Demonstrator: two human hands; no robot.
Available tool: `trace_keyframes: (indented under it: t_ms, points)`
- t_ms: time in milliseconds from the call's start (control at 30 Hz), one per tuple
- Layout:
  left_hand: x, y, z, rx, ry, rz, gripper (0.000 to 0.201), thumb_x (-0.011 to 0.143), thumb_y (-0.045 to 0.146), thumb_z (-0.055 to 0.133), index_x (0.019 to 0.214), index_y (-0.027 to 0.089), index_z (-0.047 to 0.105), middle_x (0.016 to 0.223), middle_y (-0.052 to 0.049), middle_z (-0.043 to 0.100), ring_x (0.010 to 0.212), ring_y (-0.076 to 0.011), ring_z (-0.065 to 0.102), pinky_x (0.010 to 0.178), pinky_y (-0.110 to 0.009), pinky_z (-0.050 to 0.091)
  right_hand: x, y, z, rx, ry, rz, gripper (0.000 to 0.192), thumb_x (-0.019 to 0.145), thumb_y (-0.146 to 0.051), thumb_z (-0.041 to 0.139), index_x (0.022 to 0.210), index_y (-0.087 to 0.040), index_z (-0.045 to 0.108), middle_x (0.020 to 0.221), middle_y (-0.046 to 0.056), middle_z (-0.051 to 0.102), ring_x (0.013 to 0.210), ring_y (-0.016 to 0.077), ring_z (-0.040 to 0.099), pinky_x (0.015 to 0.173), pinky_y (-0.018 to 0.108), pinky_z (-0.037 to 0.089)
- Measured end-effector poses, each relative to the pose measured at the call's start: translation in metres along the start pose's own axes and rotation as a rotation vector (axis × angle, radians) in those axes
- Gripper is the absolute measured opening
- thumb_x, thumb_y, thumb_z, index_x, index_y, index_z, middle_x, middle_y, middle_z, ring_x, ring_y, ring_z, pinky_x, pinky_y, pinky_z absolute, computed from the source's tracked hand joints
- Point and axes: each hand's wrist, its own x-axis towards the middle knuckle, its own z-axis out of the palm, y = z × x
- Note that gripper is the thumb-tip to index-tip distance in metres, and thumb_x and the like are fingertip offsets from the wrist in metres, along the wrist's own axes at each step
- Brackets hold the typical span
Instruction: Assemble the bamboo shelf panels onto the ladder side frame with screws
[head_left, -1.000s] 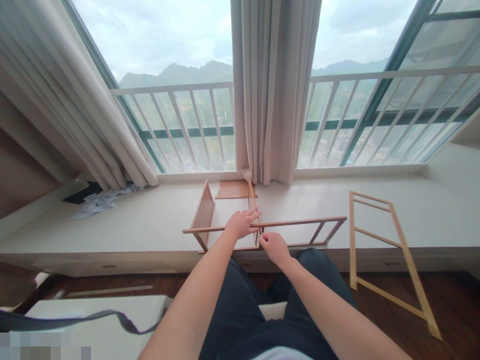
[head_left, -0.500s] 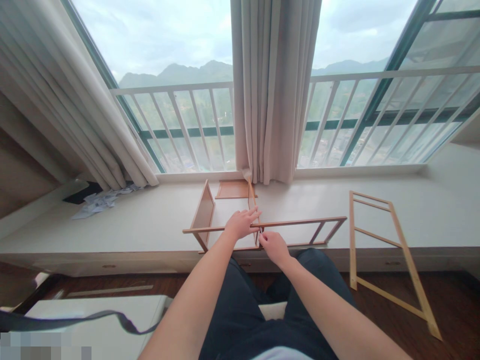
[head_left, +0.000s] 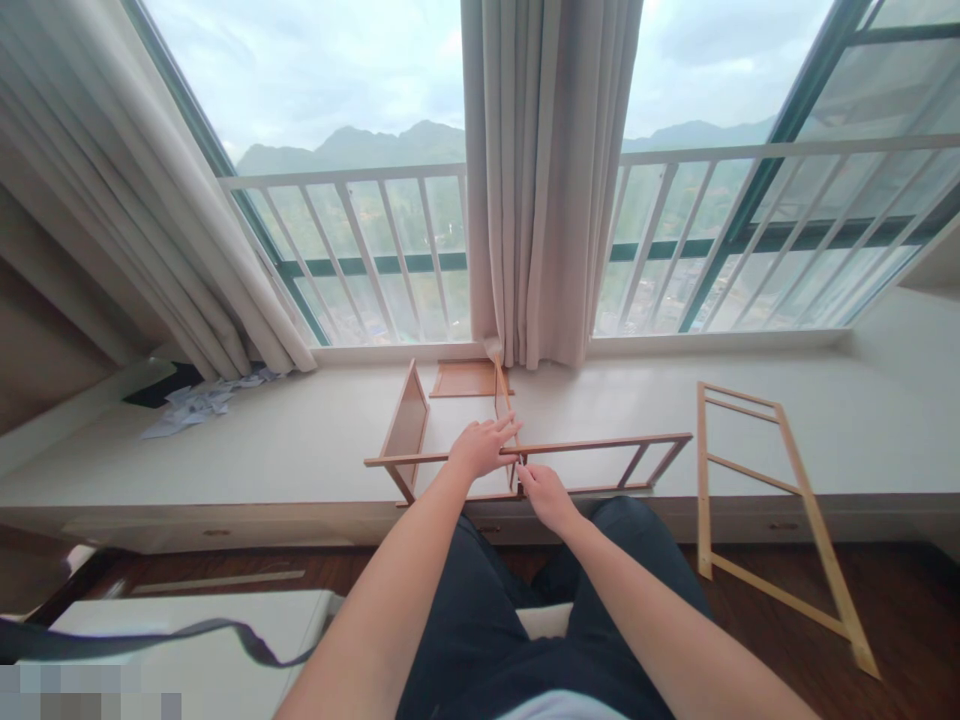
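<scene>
A partly assembled wooden frame (head_left: pixel 600 445) lies on its side along the front of the white ledge. My left hand (head_left: pixel 480 450) is closed over its upper rail at the middle crosspiece, fingers reaching onto an upright wooden board (head_left: pixel 502 390). Just to the right, my right hand (head_left: pixel 547 495) pinches a small thin metal tool (head_left: pixel 523 460) against the joint; its exact kind is too small to make out. Another board (head_left: pixel 405 415) stands at the frame's left end. Behind it, a flat wooden panel (head_left: pixel 469 378) rests on the ledge.
A second, lighter wooden frame (head_left: pixel 787 488) leans on the ledge's edge at right, its feet on the dark floor. Torn paper (head_left: pixel 191 405) lies by the left curtain (head_left: pixel 225 290). A white surface with a dark strap (head_left: pixel 202 628) is at lower left.
My right hand's fingers have shifted slightly at the joint. My left hand and the wooden frame have stayed where they were.
</scene>
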Motion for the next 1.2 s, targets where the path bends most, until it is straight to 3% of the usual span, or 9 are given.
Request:
trace_keyframes:
  t_ms: [300, 633, 933, 1067, 1200]
  points:
    - [0.0, 0.0, 0.0, 0.002, 0.001, 0.004, 0.068, 0.094, 0.054, 0.062, 0.155, 0.034, 0.042, 0.164, -0.007, 0.039, 0.126, -0.0296, 0.062, 0.098, -0.043, 0.052, -0.004, 0.001, 0.01, 0.456, -0.202, 0.246, 0.047, 0.091, -0.064, 0.039, 0.066, -0.025, 0.038, 0.049, -0.007, 0.036, 0.04, 0.0105, 0.027, 0.042, 0.025, 0.022]
    - [0.0, 0.0, 0.001, -0.004, 0.005, 0.003, 0.068, 0.093, 0.053, 0.063, 0.155, 0.035, 0.042, 0.165, -0.006, 0.038, 0.127, -0.0294, 0.062, 0.099, -0.042, 0.051, -0.009, -0.01, 0.002, 0.758, -0.325, 0.335, 0.046, 0.089, -0.063, 0.052, 0.07, -0.024, 0.038, 0.054, -0.008, 0.037, 0.043, 0.0079, 0.025, 0.041, 0.02, 0.017]
    - [0.001, -0.001, 0.001, 0.004, 0.01, 0.004, 0.067, 0.094, 0.054, 0.062, 0.154, 0.032, 0.044, 0.165, -0.007, 0.038, 0.126, -0.0298, 0.062, 0.097, -0.044, 0.052, -0.014, -0.006, 0.007, 0.654, -0.278, 0.305, 0.052, 0.086, -0.072, 0.049, 0.069, -0.024, 0.039, 0.053, -0.008, 0.037, 0.042, 0.0084, 0.026, 0.04, 0.022, 0.02]
    - [0.001, 0.0, 0.001, 0.004, 0.017, 0.011, 0.067, 0.094, 0.055, 0.061, 0.153, 0.029, 0.045, 0.164, -0.007, 0.039, 0.125, -0.0297, 0.063, 0.096, -0.044, 0.053, -0.01, 0.003, 0.011, 0.484, -0.155, 0.24, 0.048, 0.086, -0.067, 0.045, 0.063, -0.025, 0.038, 0.047, -0.008, 0.031, 0.04, 0.0096, 0.023, 0.042, 0.025, 0.019]
    - [0.0, 0.0, 0.001, 0.008, 0.019, 0.007, 0.066, 0.094, 0.057, 0.06, 0.153, 0.029, 0.046, 0.164, -0.007, 0.04, 0.125, -0.0299, 0.063, 0.097, -0.045, 0.053, -0.004, 0.005, 0.005, 0.267, 0.009, 0.088, 0.044, 0.08, -0.054, 0.053, 0.054, -0.023, 0.037, 0.05, -0.005, 0.032, 0.051, 0.0111, 0.029, 0.052, 0.027, 0.021]
